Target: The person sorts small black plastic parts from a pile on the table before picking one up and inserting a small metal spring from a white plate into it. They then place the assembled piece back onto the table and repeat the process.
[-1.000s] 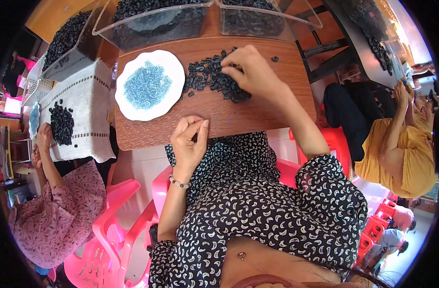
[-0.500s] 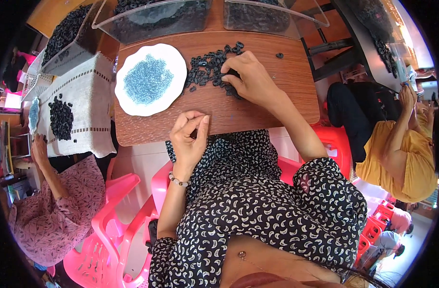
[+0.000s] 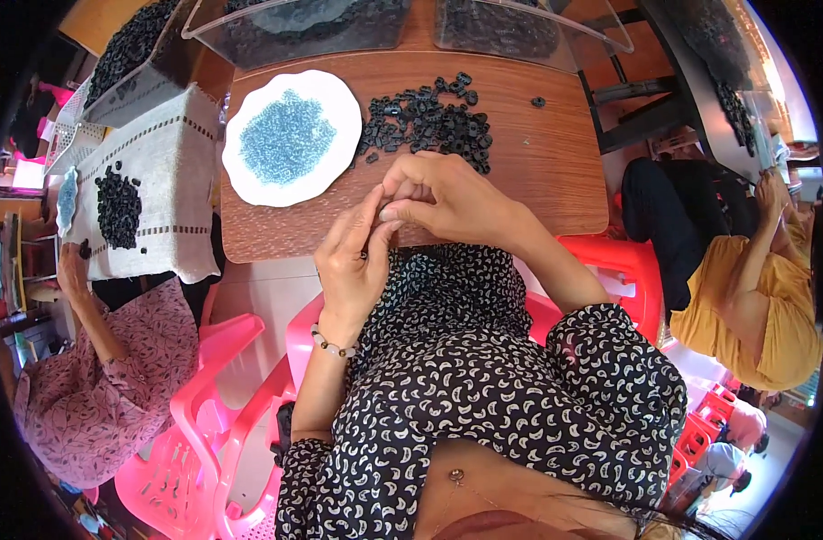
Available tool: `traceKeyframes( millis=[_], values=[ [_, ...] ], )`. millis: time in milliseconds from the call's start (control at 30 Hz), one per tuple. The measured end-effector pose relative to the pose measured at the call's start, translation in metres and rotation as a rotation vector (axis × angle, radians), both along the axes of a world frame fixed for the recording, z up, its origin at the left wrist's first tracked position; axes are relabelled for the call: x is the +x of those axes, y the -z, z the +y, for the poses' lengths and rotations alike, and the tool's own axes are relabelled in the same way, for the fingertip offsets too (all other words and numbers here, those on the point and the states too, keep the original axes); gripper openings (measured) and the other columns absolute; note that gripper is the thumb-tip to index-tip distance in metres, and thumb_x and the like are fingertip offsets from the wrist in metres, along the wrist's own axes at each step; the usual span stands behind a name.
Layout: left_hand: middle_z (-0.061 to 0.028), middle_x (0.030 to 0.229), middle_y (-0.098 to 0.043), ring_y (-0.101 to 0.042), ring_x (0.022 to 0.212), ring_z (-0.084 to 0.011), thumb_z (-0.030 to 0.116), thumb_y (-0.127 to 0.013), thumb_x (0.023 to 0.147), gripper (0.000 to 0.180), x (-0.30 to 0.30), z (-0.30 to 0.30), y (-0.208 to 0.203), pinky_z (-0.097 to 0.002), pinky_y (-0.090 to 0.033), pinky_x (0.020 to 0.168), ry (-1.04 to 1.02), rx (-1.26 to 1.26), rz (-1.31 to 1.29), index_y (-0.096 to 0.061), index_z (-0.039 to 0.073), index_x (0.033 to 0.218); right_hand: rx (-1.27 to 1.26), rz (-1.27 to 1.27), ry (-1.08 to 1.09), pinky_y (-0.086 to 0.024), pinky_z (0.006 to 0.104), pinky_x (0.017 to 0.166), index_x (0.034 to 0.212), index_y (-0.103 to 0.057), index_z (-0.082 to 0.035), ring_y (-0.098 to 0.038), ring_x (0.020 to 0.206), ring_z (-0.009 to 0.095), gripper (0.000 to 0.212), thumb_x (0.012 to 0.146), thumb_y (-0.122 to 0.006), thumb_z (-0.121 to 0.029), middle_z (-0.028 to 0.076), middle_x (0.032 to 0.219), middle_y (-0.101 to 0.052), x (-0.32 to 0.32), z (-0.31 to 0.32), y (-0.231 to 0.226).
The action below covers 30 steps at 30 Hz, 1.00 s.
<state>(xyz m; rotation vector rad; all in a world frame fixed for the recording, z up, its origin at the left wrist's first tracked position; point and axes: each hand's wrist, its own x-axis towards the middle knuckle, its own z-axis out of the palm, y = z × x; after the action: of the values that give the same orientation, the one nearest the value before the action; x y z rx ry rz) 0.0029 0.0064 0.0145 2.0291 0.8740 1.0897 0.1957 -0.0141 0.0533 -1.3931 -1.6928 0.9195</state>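
My left hand [image 3: 355, 250] and my right hand [image 3: 447, 200] meet over the near edge of the wooden table [image 3: 537, 171]. Thumb and fingers are pinched together on both, and what they hold between them is hidden or too small to make out. Just beyond my right hand lies a loose pile of small black plastic parts [image 3: 429, 121]. Left of the pile stands a white scalloped plate [image 3: 242, 171] heaped with tiny clear bluish pieces [image 3: 288, 137].
Clear plastic bins [image 3: 312, 40] with black parts stand along the table's far side. One stray black part [image 3: 538, 102] lies at the right. A co-worker's hand [image 3: 72, 268] is at a cloth-covered table [image 3: 173, 180] on the left. Pink chairs [image 3: 209, 405] stand close by.
My right hand has left the black pile and come back toward me to meet my left hand. The left hand has stayed near the table's edge, its fingertips now against the right's.
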Motion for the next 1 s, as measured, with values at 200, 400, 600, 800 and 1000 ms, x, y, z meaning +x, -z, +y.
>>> traceKeyframes(
  millis=[200,400,600,800,1000],
  values=[
    [-0.0121,0.098,-0.071,-0.068,0.083,-0.0198,0.004,-0.076,0.088,0.036,-0.009,0.005,0.001,-0.0305,-0.054,0.073,-0.082,-0.107,-0.052,-0.071,0.003,0.124,-0.001,-0.109,-0.004,-0.05,0.0328,0.066,0.097,-0.069,-0.003,-0.065,0.072,0.018,0.021,0.092,-0.071,-0.023,0.009,0.078,-0.069,-0.001,0.034,-0.001],
    [-0.0089,0.095,-0.068,-0.063,0.078,-0.0161,0.006,-0.076,0.089,0.026,-0.008,0.004,0.001,-0.0282,-0.052,0.07,-0.067,-0.126,-0.066,-0.074,0.001,0.115,0.35,-0.417,0.063,-0.049,0.043,0.082,0.099,-0.072,-0.006,-0.06,0.084,0.03,0.014,0.094,-0.066,-0.017,0.012,0.084,-0.069,-0.008,0.105,0.019],
    [-0.0102,0.099,-0.069,-0.065,0.076,-0.0164,0.008,-0.076,0.089,0.025,-0.011,0.0,0.0,-0.0284,-0.053,0.069,-0.067,-0.163,-0.034,-0.074,0.003,0.114,0.242,-0.672,-0.06,-0.049,0.0428,0.088,0.099,-0.073,-0.009,-0.055,0.101,0.029,0.009,0.091,-0.069,-0.011,0.008,0.097,-0.067,-0.015,0.134,0.022],
    [-0.0104,0.1,-0.07,-0.065,0.076,-0.0165,0.008,-0.076,0.089,0.026,-0.012,0.002,0.0,-0.0285,-0.053,0.07,-0.068,-0.182,-0.037,-0.074,0.002,0.114,0.248,-0.603,-0.056,-0.049,0.0411,0.087,0.099,-0.071,-0.007,-0.057,0.099,0.028,0.009,0.091,-0.068,-0.01,0.01,0.093,-0.068,-0.008,0.137,0.025],
    [-0.008,0.096,-0.073,-0.064,0.084,-0.0098,0.01,-0.075,0.092,0.029,-0.017,0.006,0.007,-0.0246,-0.05,0.077,-0.089,-0.373,-0.164,-0.073,0.001,0.12,0.077,-0.061,-0.027,-0.05,0.0323,0.078,0.101,-0.068,-0.002,-0.065,0.084,0.016,0.014,0.095,-0.067,-0.015,0.01,0.089,-0.072,-0.009,0.133,0.011]
  ],
)
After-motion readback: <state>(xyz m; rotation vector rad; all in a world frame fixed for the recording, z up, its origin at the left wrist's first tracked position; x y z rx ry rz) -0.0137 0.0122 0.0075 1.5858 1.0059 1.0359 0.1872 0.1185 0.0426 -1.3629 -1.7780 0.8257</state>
